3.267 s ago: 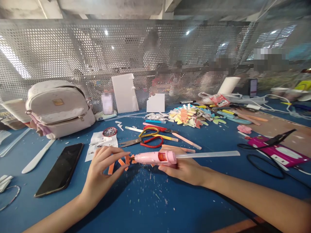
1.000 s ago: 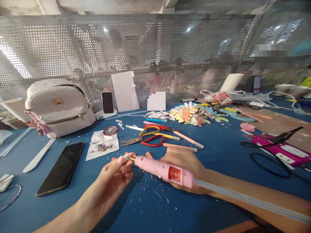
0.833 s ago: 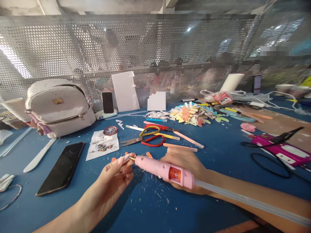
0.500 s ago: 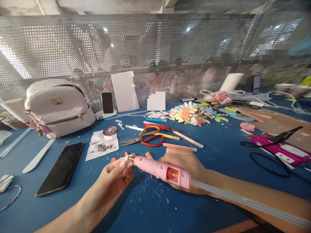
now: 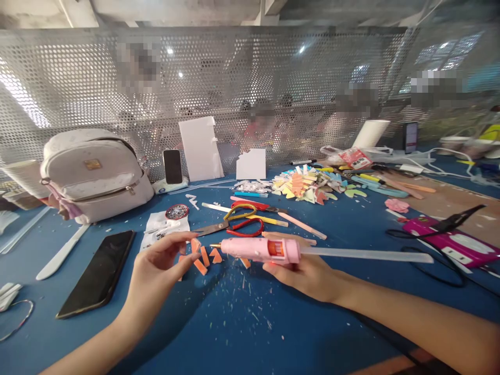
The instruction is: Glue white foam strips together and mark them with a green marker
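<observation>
My right hand (image 5: 308, 273) is wrapped round a pink glue gun (image 5: 250, 250), its brass nozzle pointing left. A clear glue stick (image 5: 367, 253) runs out of its back end. My left hand (image 5: 162, 265) is just left of the nozzle, thumb and forefinger apart. Beside and between those fingertips are small orange pieces (image 5: 200, 266); whether one touches the fingers is hard to see. An orange triangular piece (image 5: 216, 255) lies beneath the nozzle. Behind the gun rest scissors (image 5: 246, 226) with red and yellow handles.
Left are a black phone (image 5: 97, 273), a white plastic knife (image 5: 62, 252) and a pale backpack (image 5: 94, 177). A heap of coloured paper cutouts (image 5: 308, 182) lies at the back. A magenta power strip (image 5: 453, 242) with a black cable sits right. White crumbs dot the blue table (image 5: 234, 333).
The gun has levelled out and moved slightly right and up, away from my left fingers. My left hand has opened from a pinch on a small whitish thing and shifted left, uncovering orange pieces.
</observation>
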A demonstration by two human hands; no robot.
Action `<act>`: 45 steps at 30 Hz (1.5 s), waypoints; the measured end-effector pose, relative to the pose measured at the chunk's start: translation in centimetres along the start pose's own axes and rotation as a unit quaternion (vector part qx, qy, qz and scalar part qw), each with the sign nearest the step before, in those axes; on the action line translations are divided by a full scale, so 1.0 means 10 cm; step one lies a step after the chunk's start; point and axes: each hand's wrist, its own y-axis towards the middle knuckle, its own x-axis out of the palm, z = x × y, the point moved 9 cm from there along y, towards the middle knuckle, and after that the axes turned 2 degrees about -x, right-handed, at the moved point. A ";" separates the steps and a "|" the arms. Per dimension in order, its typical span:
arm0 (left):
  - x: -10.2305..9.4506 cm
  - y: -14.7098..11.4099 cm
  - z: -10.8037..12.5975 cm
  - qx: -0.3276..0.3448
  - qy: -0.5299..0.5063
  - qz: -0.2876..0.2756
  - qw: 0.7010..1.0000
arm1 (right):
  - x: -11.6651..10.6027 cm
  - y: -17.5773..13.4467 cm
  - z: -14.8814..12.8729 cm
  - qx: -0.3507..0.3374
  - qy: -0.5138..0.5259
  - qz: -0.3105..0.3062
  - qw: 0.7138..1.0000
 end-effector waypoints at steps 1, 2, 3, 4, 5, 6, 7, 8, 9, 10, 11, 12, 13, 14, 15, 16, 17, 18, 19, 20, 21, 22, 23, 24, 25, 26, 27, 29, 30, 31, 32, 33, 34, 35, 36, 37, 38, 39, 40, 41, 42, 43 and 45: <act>-0.01 0.01 0.07 0.030 0.019 0.003 0.999 | 0.02 -0.01 0.06 0.014 0.023 -0.003 1.000; -0.02 0.01 0.13 0.057 0.037 0.002 0.998 | 0.04 -0.02 0.10 0.028 0.049 -0.007 0.998; -0.01 0.01 0.19 0.081 0.052 0.000 0.995 | 0.05 -0.03 0.14 0.040 0.074 -0.009 0.996; 0.00 0.00 0.23 0.100 0.066 -0.004 0.993 | 0.06 -0.03 0.16 0.048 0.095 -0.008 0.994; 0.01 -0.01 0.25 0.116 0.078 -0.009 0.990 | 0.06 -0.02 0.16 0.053 0.111 -0.006 0.992; 0.03 -0.02 0.27 0.127 0.090 -0.013 0.988 | 0.06 -0.02 0.16 0.055 0.123 -0.005 0.991; 0.04 -0.02 0.28 0.137 0.100 -0.017 0.985 | 0.06 -0.02 0.15 0.052 0.129 -0.006 0.990; 0.05 -0.03 0.29 0.146 0.110 -0.021 0.983 | 0.06 -0.02 0.13 0.050 0.128 -0.008 0.991; 0.06 -0.04 0.29 0.152 0.119 -0.025 0.981 | 0.06 -0.03 0.12 0.047 0.120 -0.010 0.992; 0.08 -0.04 0.29 0.158 0.128 -0.029 0.979 | 0.07 -0.04 0.12 0.046 0.107 -0.012 0.993; 0.09 -0.05 0.30 0.163 0.136 -0.035 0.977 | 0.08 -0.06 0.12 0.048 0.089 -0.017 0.995; 0.11 -0.06 0.30 0.166 0.144 -0.040 0.975 | 0.09 -0.08 0.13 0.050 0.069 -0.020 0.996; 0.12 -0.07 0.31 0.169 0.152 -0.045 0.973 | 0.10 -0.09 0.13 0.052 0.050 -0.024 0.997; 0.13 -0.07 0.31 0.172 0.158 -0.049 0.971 | 0.11 -0.09 0.13 0.051 0.035 -0.026 0.998; 0.14 -0.08 0.32 0.176 0.163 -0.052 0.970 | 0.11 -0.09 0.12 0.047 0.024 -0.028 0.998; 0.15 -0.09 0.32 0.179 0.166 -0.054 0.968 | 0.10 -0.08 0.10 0.042 0.014 -0.027 0.999; 0.16 -0.10 0.32 0.182 0.170 -0.056 0.967 | 0.10 -0.07 0.08 0.037 0.007 -0.025 0.999; 0.17 -0.10 0.32 0.185 0.172 -0.058 0.966 | 0.09 -0.05 0.06 0.034 0.000 -0.025 0.999; 0.17 -0.11 0.32 0.188 0.174 -0.059 0.965 | 0.09 -0.03 0.04 0.033 -0.005 -0.029 0.999; 0.18 -0.11 0.32 0.190 0.176 -0.061 0.964 | 0.09 -0.02 0.03 0.033 -0.010 -0.033 0.999; 0.18 -0.11 0.32 0.193 0.178 -0.062 0.963 | 0.09 -0.01 0.02 0.033 -0.014 -0.038 0.999; 0.18 -0.12 0.32 0.196 0.179 -0.063 0.962 | 0.09 0.00 0.01 0.034 -0.017 -0.041 0.998; 0.19 -0.12 0.33 0.199 0.180 -0.064 0.961 | 0.09 0.01 0.01 0.035 -0.019 -0.044 0.998; 0.19 -0.12 0.33 0.202 0.182 -0.065 0.960 | 0.10 0.01 0.00 0.036 -0.020 -0.047 0.998; 0.19 -0.12 0.34 0.205 0.184 -0.065 0.959 | 0.10 0.02 0.00 0.036 -0.019 -0.050 0.998; 0.19 -0.12 0.34 0.209 0.187 -0.065 0.958 | 0.10 0.03 0.00 0.035 -0.017 -0.054 0.998; 0.19 -0.13 0.35 0.213 0.190 -0.065 0.956 | 0.11 0.04 -0.01 0.032 -0.015 -0.057 0.998; 0.20 -0.14 0.36 0.219 0.197 -0.065 0.953 | 0.11 0.06 -0.05 0.021 -0.011 -0.059 0.998; 0.20 -0.14 0.36 0.222 0.202 -0.065 0.952 | 0.10 0.07 -0.06 0.016 -0.011 -0.059 0.998; 0.20 -0.15 0.37 0.226 0.207 -0.064 0.950 | 0.10 0.08 -0.08 0.013 -0.010 -0.063 0.998; 0.20 -0.15 0.37 0.231 0.211 -0.063 0.948 | 0.10 0.08 -0.09 0.013 -0.009 -0.067 0.998; 0.21 -0.15 0.38 0.236 0.216 -0.063 0.945 | 0.11 0.09 -0.10 0.013 -0.007 -0.072 0.997; 0.21 -0.15 0.39 0.243 0.220 -0.062 0.943 | 0.12 0.09 -0.11 0.014 -0.004 -0.079 0.997; 0.21 -0.15 0.40 0.250 0.224 -0.062 0.940 | 0.12 0.09 -0.12 0.013 -0.001 -0.083 0.996; 0.21 -0.15 0.41 0.257 0.227 -0.062 0.937 | 0.12 0.09 -0.14 0.010 -0.002 -0.084 0.996; 0.21 -0.15 0.42 0.263 0.231 -0.062 0.935 | 0.12 0.10 -0.15 0.004 -0.004 -0.082 0.997; 0.21 -0.15 0.42 0.267 0.235 -0.062 0.933 | 0.12 0.10 -0.17 -0.003 -0.007 -0.078 0.997; 0.22 -0.15 0.43 0.269 0.238 -0.063 0.931 | 0.12 0.11 -0.19 -0.010 -0.011 -0.075 0.997; 0.22 -0.14 0.43 0.269 0.241 -0.063 0.930 | 0.11 0.11 -0.20 -0.016 -0.013 -0.070 0.997; 0.22 -0.14 0.43 0.267 0.243 -0.064 0.930 | 0.11 0.11 -0.20 -0.018 -0.014 -0.068 0.997; 0.21 -0.14 0.42 0.264 0.243 -0.064 0.931 | 0.11 0.12 -0.20 -0.017 -0.014 -0.067 0.998; 0.21 -0.13 0.41 0.259 0.243 -0.064 0.933 | 0.11 0.12 -0.19 -0.014 -0.011 -0.065 0.998; 0.19 -0.11 0.38 0.245 0.242 -0.061 0.937 | 0.09 0.12 -0.17 -0.011 -0.002 -0.053 0.999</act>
